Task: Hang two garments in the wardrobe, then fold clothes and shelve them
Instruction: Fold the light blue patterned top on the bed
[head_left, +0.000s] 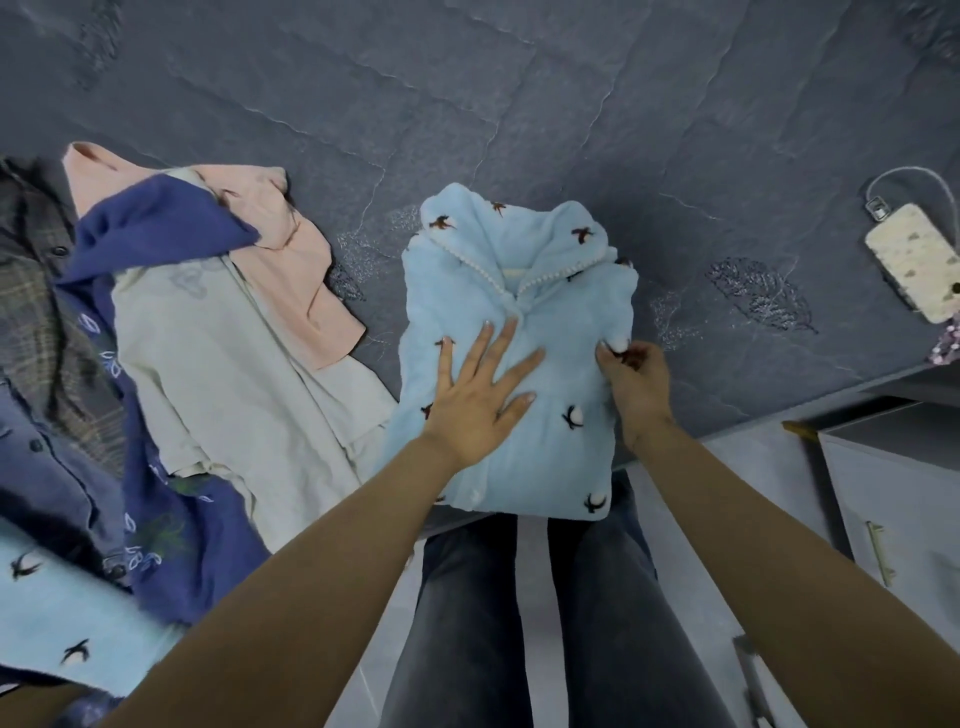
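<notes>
While the pale blue fleece pyjama top with small dark bird motifs and a pearl-trimmed collar (519, 332) lies partly folded at the near edge of the dark grey quilted bedspread (571, 104), both hands are working on it. It is a narrow upright packet whose long axis runs away from the person: collar at the far end, hem at the near end and slightly overhanging the bed edge above the person's legs. The left hand (480, 395) lies flat on the middle of the garment, fingers spread wide and straight, pressing the fabric down. The right hand (631, 374) is at the garment's right edge, about level with the left, its fingertips pinching a small fold of fleece there; whether that is a tucked sleeve or only the side seam is hard to tell. Because the right edge sits directly under the right hand, that hand is the one placed to draw the side inward across the long axis, toward the left palm anchoring the centre. To the left, well apart from the packet, sits a loose heap of unfolded clothes (208, 338) in beige, peach, navy and plaid, apparently waiting their turn. A cream patterned phone with a cable (911, 260) rests at the far right of the bed.
</notes>
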